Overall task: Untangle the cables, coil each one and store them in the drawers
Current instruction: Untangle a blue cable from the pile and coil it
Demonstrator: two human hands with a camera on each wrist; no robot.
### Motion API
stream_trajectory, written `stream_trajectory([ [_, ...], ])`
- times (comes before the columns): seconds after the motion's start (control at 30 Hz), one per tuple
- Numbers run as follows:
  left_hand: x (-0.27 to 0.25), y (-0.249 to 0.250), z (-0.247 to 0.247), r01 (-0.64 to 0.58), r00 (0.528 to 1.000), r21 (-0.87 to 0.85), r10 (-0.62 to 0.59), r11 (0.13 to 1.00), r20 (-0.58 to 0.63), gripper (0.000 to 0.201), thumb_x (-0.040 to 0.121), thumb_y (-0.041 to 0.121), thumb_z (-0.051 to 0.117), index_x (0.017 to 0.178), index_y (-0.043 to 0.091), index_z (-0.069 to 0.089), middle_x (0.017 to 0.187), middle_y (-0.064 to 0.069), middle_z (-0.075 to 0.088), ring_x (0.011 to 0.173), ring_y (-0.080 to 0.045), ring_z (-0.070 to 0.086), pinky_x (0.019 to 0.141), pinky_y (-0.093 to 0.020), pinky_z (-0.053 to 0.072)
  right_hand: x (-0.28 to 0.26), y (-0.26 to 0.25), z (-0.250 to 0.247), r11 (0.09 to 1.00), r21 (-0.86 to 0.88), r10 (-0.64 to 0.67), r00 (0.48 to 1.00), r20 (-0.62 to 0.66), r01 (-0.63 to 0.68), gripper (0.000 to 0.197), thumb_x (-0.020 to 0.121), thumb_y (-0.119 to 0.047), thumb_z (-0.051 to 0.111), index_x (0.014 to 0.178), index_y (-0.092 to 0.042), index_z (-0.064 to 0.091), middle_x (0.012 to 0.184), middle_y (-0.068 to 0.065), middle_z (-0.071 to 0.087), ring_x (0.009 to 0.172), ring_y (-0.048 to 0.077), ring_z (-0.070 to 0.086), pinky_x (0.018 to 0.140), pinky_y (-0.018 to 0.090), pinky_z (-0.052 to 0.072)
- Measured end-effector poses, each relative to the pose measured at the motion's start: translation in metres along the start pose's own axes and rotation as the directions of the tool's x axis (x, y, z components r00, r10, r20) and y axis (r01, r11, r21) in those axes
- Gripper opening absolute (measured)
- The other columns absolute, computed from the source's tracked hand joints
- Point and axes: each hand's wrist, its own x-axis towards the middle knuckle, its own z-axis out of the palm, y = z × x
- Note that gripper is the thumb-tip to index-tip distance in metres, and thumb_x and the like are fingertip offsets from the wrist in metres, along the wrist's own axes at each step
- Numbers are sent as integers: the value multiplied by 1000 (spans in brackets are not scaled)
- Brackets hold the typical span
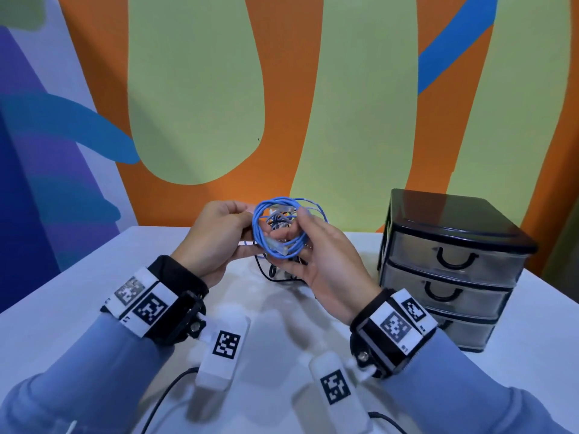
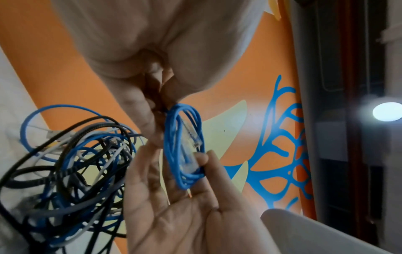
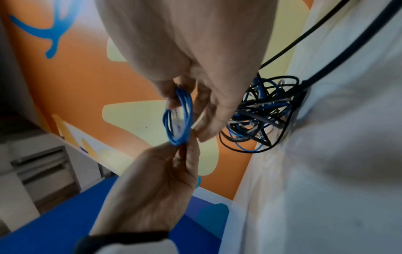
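Observation:
A blue network cable wound into a small coil [image 1: 255, 228] is held up above the white table [image 1: 94, 292] between both hands. My left hand [image 1: 249, 230] pinches its left side. My right hand [image 1: 300, 239] grips the right side, thumb on top. In the left wrist view the coil [image 2: 185, 146] shows a clear plug [image 2: 192, 135] lying across its loops. The right wrist view shows the coil [image 3: 187, 111] edge-on between the fingers. The tangle of blue, black and grey cables [image 2: 65, 171] lies on the table behind the hands, and the hands mostly hide this tangle [image 1: 272, 275] in the head view.
A black-framed unit of three translucent drawers [image 1: 451, 264] stands at the right of the table, all drawers closed. A painted orange and green wall runs along the table's far edge. Thin black cords [image 1: 163, 399] trail from the wrist cameras near the front edge.

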Motion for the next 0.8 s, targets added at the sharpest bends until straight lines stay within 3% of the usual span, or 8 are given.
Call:
stream_trajectory([
  [0.13,2,4,-5,122,991,-197,-131,973,-35,13,107,4,53,110,-2,64,77,-14,74,66,-21,70,58,-30,62,-2,-2,1,992,-11,-125,990,-65,125,31,110,-36,48,93,-16,65,93,16,70,92,30,72,79,40,64],
  [0.2,2,6,-5,142,988,-272,-155,952,-24,9,106,6,57,104,1,64,87,-17,75,62,-17,64,54,-25,58,-2,-3,0,992,-22,-129,989,-74,128,30,110,-35,49,97,-16,68,85,10,70,88,26,72,74,35,63],
  [0.27,3,8,-6,117,992,-361,-123,925,6,8,106,6,56,102,4,63,95,-16,74,59,-12,58,48,-19,48,-2,-4,-1,992,-38,-122,989,-80,119,29,109,-35,50,98,-16,69,80,5,69,83,23,70,72,34,63],
  [0.37,6,12,-9,69,995,-467,-28,881,93,7,107,10,54,106,8,60,88,-6,71,58,-10,52,46,-17,40,-1,-8,-3,991,-21,-131,990,-56,130,34,109,-35,51,82,-18,66,84,8,68,84,22,70,71,32,61],
  [0.5,6,10,-8,65,984,-422,12,904,177,7,106,12,54,102,11,60,83,-3,63,59,-10,48,49,-19,38,-3,-14,-3,987,72,-145,989,-8,145,34,108,-34,51,80,-15,54,80,10,59,80,21,64,74,29,59],
  [0.67,4,8,-8,48,978,-422,43,905,203,8,106,16,55,104,12,61,84,-3,61,63,-12,50,54,-21,42,-3,-15,1,973,210,-94,996,3,92,31,107,-32,53,83,-12,56,64,7,54,82,25,66,82,36,61],
  [0.73,2,9,-8,12,962,-402,99,915,255,8,103,22,59,101,14,62,87,-3,63,70,-12,52,61,-23,47,-2,-17,1,974,199,-105,994,-25,108,31,108,-32,51,84,-13,54,62,6,46,74,24,58,75,33,60],
  [0.8,-3,12,-9,-64,926,-340,183,938,331,8,101,21,64,97,15,64,95,-4,64,81,-14,56,73,-27,53,-3,-18,0,980,125,-150,987,-59,157,31,110,-29,49,83,-13,50,62,3,37,59,15,48,61,23,53],
])
